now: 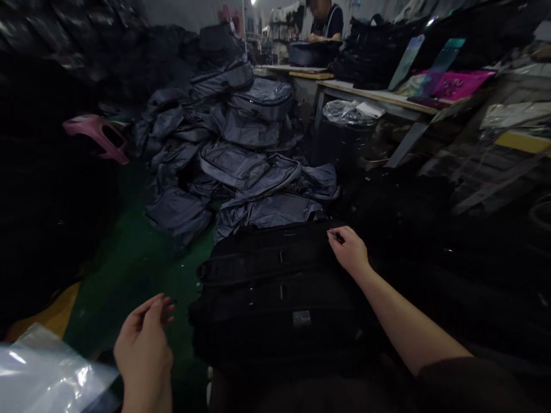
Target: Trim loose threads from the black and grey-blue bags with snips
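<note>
A black backpack (pixel 267 287) lies in front of me, its straps and small metal fittings showing on top. At the far right corner of the backpack, my right hand (pixel 350 250) is closed in a pinch on a small dark object (pixel 336 235) whose kind is unclear. My left hand (pixel 146 344) is raised left of the backpack, apart from it. Its fingers are curled together, and a small dark tip sticks out past them, too blurred to name.
Beyond the backpack rises a heap of grey-blue bags (pixel 253 155). A pink stool (pixel 97 135) stands left; clear plastic (pixel 47 373) lies near left. Behind are a lined black bin (pixel 344 135), a worktable (pixel 365 92) with a pink basket (pixel 462 85), and a seated person (pixel 329 26).
</note>
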The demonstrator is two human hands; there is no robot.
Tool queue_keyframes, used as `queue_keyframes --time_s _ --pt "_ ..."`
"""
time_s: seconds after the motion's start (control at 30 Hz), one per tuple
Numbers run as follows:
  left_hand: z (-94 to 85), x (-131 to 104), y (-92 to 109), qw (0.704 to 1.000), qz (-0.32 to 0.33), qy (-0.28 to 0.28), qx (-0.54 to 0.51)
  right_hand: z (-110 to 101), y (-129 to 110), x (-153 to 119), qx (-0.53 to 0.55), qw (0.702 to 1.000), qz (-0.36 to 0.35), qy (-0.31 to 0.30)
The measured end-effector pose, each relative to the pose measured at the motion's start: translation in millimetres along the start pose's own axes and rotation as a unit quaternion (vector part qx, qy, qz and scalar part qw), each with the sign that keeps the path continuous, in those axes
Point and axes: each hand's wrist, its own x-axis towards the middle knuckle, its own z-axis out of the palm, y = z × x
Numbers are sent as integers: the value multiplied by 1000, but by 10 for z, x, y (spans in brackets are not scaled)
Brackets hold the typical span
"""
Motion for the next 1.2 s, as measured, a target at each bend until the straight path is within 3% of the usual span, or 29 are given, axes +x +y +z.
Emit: queue_keyframes --time_s 0.17,0.4,0.5,0.7,0.93,1.2 --pt "-57 30 -76 1000 -30 5 1 -3 -22 -1 -10 1000 1 1" --pt "-7 -44 -174 997 -28 -45 64 0 -23 -8 -16 1000 1 2" --pt "0 -95 -177 986 -13 -87 142 -1 -16 -5 -16 1000 2 1" --pt "-29 -85 -244 936 -7 -134 326 -2 -10 -9 -8 1000 1 2" --pt "-39 4 -445 919 -14 -179 351 -5 70 31 15 1000 16 21" --pt "-33 24 -442 904 -20 -206 373 -136 260 14 5 995 84 49"
